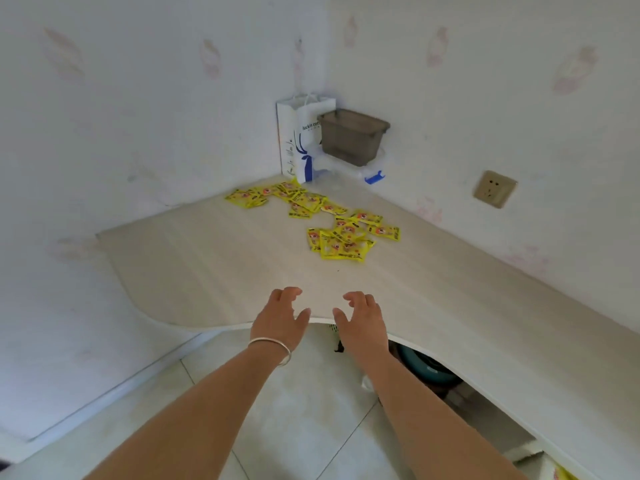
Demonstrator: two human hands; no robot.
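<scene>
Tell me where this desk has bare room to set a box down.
Bare: the wide strip of desk between the left hand, the right hand and the packets; the left end, by the wall; the right wing below the socket. Crowded: the back corner, where the bag and grey bin stand, with packets strewn in front.

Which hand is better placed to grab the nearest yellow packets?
Right, probably. The right hand hovers open, nearly in line with the near packets. The left hand, also open, sits further off to the side.
</scene>
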